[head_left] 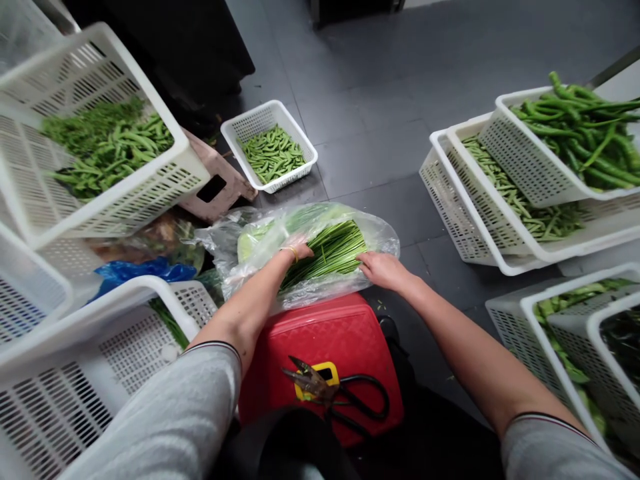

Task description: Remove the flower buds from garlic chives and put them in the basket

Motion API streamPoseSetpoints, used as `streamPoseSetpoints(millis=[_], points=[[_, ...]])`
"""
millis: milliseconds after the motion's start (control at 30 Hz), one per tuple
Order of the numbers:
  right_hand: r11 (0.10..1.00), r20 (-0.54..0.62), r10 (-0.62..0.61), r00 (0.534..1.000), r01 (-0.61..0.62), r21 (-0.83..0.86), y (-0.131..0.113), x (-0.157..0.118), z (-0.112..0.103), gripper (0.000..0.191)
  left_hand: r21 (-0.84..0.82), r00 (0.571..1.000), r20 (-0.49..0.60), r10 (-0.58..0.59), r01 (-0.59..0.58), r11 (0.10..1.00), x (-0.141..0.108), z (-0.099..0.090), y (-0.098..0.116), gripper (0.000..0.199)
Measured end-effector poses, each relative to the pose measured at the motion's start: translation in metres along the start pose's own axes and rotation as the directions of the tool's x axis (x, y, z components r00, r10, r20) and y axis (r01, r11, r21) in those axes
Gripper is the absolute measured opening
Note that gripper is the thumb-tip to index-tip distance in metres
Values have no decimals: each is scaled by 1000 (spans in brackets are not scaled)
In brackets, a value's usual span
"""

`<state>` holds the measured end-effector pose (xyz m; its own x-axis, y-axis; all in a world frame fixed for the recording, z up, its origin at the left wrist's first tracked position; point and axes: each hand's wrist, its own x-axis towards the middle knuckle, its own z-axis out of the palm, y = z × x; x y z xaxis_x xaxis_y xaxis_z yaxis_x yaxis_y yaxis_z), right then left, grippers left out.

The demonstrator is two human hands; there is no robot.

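A thick bunch of long, thin green chive-like stems (pixel 330 250) lies on a clear plastic bag (pixel 385 233), just beyond the red box (pixel 320 327). My left hand (pixel 299 250) is closed on the bunch near its left part, its far fingers hidden behind the stems. At the right end, my right hand (pixel 383 268) has its fingertips pressed together on the stem ends. Paler greens (pixel 255 240) show through the plastic behind my left hand. Black-handled scissors (pixel 320 388) with dirty blades rest on the red lid, across a yellow-framed patch (pixel 327 370).
A small white basket of green pods (pixel 274 153) stands on the floor ahead. White baskets (pixel 165 180) crowd the left, by a blue bag (pixel 145 270). On the right are stacked baskets (pixel 460 220) with long green peppers (pixel 580 133), and leafy greens (pixel 565 347) nearer.
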<state>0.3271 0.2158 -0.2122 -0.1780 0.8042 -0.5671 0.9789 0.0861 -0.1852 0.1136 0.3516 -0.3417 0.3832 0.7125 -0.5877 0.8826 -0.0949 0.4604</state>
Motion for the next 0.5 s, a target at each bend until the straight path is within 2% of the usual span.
streamPoseSetpoints(millis=[100,267,400,500], points=[[1000,2,-26,1000,26,-2,-7,-1,-2,37,-4,997,21,-73,73,997,-7,-5,0,47],[998,4,-52,999,52,31,-13,-1,-3,36,-68,989,75,-130,136,988,-22,-22,-9,32],[993,-17,-46,999,48,106,-14,-2,-3,33,-122,989,38,-144,147,982,-26,-32,-10,35],[976,-54,-37,998,48,212,-14,0,-4,30,-182,992,60,-113,123,976,-32,-36,-6,31]])
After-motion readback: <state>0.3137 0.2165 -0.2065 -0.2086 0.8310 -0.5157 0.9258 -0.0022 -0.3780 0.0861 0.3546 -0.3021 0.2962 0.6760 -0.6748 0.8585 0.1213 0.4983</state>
